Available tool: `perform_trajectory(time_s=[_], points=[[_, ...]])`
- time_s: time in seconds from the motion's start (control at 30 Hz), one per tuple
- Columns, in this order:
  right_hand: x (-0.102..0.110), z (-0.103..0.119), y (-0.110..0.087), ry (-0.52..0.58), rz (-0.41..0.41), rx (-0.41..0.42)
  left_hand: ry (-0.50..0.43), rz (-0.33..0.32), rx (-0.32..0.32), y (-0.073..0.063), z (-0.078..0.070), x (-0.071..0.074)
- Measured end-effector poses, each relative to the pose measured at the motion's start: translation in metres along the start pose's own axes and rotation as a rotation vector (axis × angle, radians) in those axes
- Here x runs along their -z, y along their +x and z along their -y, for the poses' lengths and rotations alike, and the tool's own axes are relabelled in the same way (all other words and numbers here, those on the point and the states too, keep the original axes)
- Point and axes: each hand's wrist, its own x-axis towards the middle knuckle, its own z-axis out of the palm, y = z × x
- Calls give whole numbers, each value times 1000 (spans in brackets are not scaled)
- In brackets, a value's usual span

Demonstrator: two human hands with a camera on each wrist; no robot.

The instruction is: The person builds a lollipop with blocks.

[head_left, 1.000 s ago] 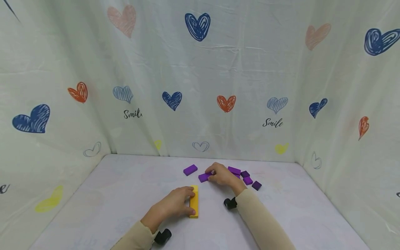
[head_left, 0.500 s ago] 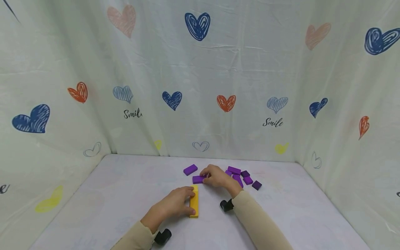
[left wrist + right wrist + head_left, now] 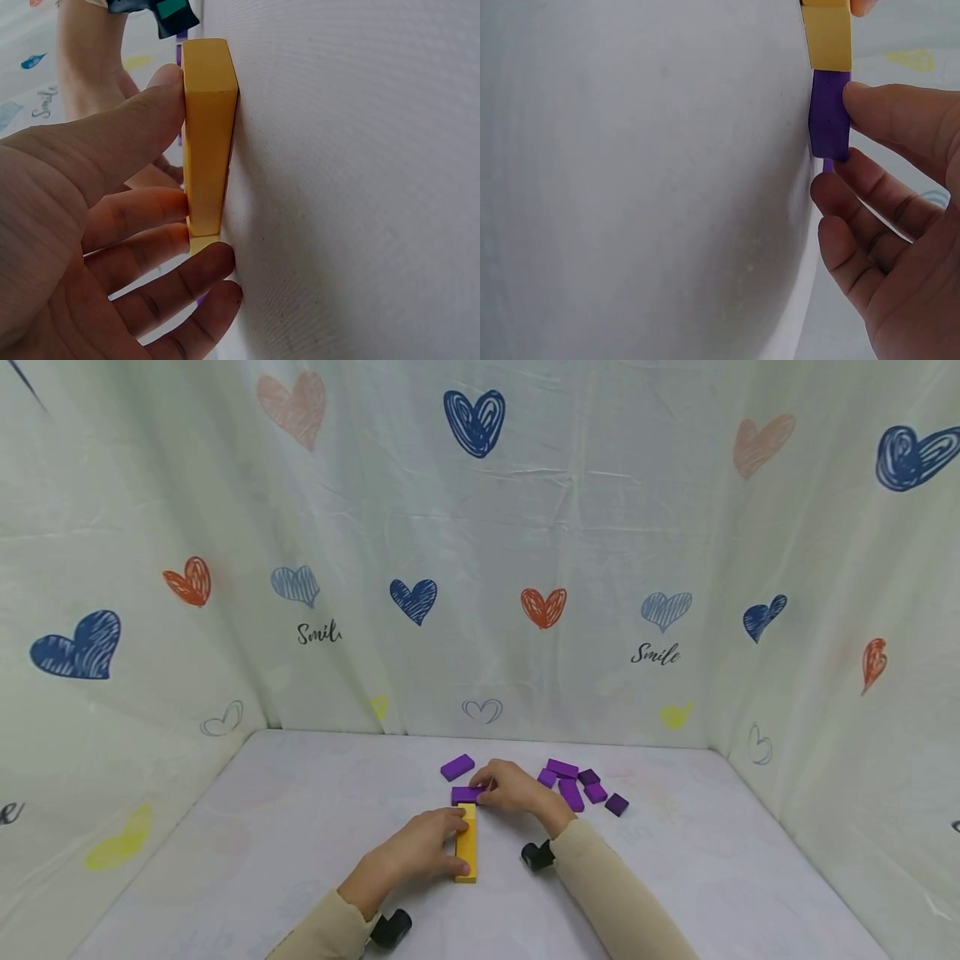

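Note:
A row of yellow blocks lies lengthwise on the table, a long piece nearer the body and a short piece at its far end. My left hand presses on the row from the left, thumb on the near part and fingertips farther up, as the left wrist view shows too. Across the row's far end lies a purple block. My right hand pinches this block, thumb on the side toward the yellow short block, index finger at the farther edge.
One loose purple block lies behind the held one. Right of the right hand is a scattered group of purple blocks, with darker squares such as this dark purple block. A heart-printed curtain borders the table.
My right hand has slid the purple block leftward, from right of the yellow row to its far end. More of the purple group shows. The left hand stays in place.

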Motion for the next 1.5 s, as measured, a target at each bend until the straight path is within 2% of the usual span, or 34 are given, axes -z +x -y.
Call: perform_trajectory(time_s=[0.33,0.63,0.9,1.5], points=[[-1,0,-2,10,11,12,-2,-3,3,1,1,-2],[-1,1,-3,23,19,-9,-6,-2,9,1,1,-3],[-1,2,-5,14,24,-19,8,-3,-10,0,0,-4],[2,0,-14,-7,21,2,34,12,-15,0,-9,-5]])
